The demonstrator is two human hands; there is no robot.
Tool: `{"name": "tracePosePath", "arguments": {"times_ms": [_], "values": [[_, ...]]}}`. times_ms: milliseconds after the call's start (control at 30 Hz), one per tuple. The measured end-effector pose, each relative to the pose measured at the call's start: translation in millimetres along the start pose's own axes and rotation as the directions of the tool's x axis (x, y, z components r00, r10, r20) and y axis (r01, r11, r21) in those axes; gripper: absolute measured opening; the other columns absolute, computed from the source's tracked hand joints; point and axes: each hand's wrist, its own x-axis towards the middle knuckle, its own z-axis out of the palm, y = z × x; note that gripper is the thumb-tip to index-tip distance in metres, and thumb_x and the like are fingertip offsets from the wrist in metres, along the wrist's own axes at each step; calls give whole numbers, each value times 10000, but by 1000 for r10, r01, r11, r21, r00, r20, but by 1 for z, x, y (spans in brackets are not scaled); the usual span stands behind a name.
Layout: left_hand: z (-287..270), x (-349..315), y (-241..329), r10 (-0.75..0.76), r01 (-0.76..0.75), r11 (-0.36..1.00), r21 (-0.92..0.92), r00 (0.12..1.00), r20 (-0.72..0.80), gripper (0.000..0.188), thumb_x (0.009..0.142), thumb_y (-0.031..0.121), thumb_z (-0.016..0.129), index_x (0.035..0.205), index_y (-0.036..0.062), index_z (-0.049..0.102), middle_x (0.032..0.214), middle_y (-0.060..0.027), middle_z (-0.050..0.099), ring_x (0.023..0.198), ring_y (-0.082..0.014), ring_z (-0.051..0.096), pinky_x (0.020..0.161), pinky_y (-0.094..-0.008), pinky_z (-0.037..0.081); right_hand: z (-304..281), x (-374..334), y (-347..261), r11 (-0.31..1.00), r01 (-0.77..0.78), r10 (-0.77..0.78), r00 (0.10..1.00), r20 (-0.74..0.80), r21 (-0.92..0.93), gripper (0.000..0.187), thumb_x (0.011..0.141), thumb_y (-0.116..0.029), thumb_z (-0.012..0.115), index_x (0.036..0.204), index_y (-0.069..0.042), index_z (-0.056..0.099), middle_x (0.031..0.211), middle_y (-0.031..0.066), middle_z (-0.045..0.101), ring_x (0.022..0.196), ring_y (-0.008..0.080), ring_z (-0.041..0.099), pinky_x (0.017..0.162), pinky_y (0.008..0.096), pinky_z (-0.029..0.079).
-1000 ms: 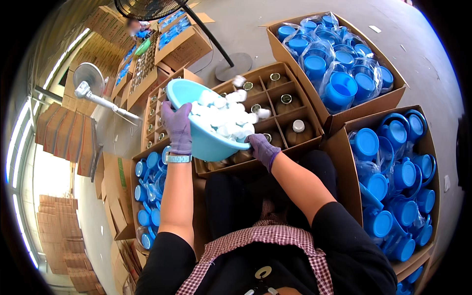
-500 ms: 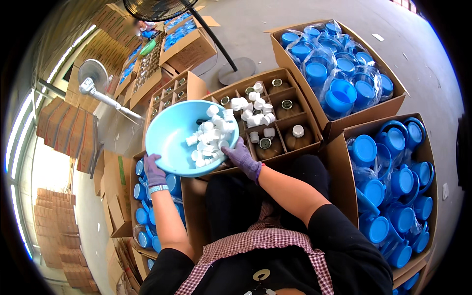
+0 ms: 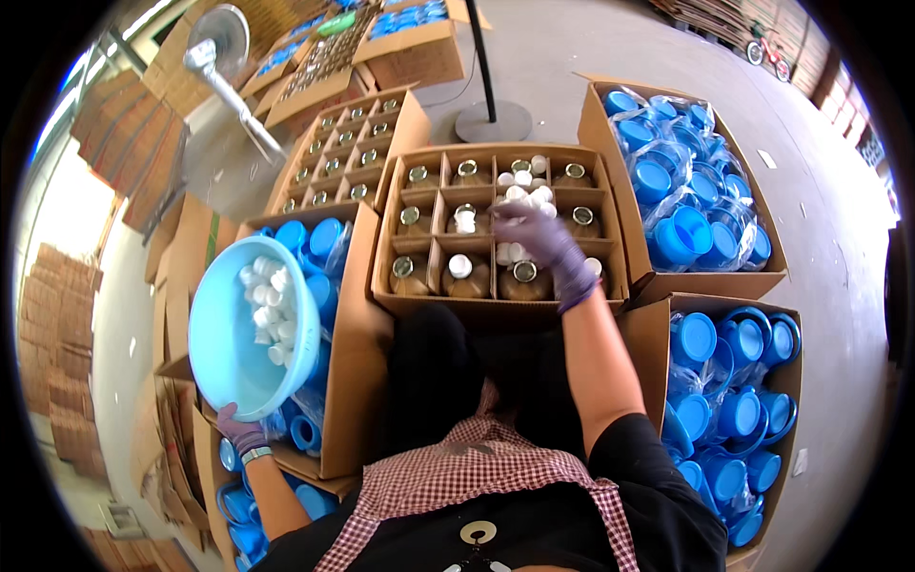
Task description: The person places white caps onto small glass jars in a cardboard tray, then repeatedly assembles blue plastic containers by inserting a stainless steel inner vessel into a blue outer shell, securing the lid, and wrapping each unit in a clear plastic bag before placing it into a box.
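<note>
Resting over the divided carton [image 3: 496, 303] of brown jars, the right hand [image 3: 543, 243] has fingers spread among loose white caps [image 3: 524, 195]; seating each squarely would serve best. Left hand [image 3: 238, 434] fingers grip the blue bowl [image 3: 224, 353].

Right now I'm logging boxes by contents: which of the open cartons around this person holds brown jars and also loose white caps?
The divided carton directly under the right hand: white caps lie among its jars. The other jar carton, farther back, shows none.

The right hand [image 3: 543, 250] covers the white caps [image 3: 522, 195] beneath it; the left hand [image 3: 238, 434] sits mostly behind the basin [image 3: 229, 343].
</note>
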Motion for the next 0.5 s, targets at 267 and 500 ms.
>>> {"name": "tracePosePath", "arguments": {"times_ms": [267,500], "values": [[-4,-84,-29,-324,331,943,-11,915,-240,755,845,687,660,1422,217,535,1374,-34,573,1289,-307,514,997,-537,443,-53,27,118,504,-149,102,988,-113,-850,606,826,-299,742,1414,-293,598,1251,180,621,1169,338,648,978,424,554],[228,-194,-93,-462,48,772,634,728,507,502,1004,154,643,1480,76,503,1400,-49,585,1211,-167,573,1013,-288,472,-53,29,125,605,-213,-1,963,-268,-767,379,848,-271,752,1142,-101,582,1170,191,619,1014,399,672,872,501,553]]}}
